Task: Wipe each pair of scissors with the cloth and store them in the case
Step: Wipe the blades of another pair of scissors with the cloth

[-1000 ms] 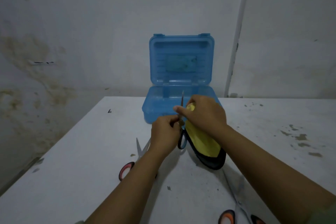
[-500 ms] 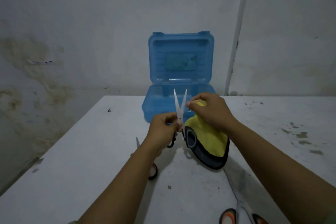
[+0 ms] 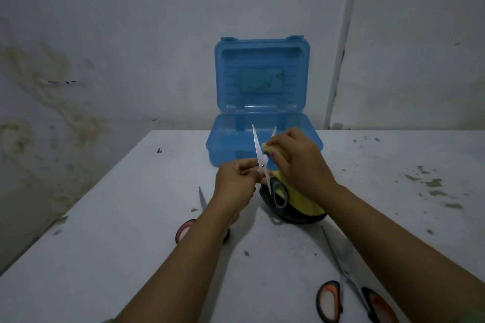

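Bare room: stained plaster wall [image 3: 52,102], scuffed white table [image 3: 105,217].

Translucent plastic case [image 3: 262,81], shiny metal scissor blades [image 3: 258,151], fuzzy cloth [image 3: 301,202].

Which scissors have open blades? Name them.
The grey-handled scissors held in the left hand; their blades form a V. The other two pairs lie on the table.

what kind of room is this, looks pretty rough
Probably a bare utility or storage room, not a tidy workshop. The plastered wall is stained and blotchy, the white painted tabletop is chipped and littered with flakes, and a plain white pipe runs down the wall.
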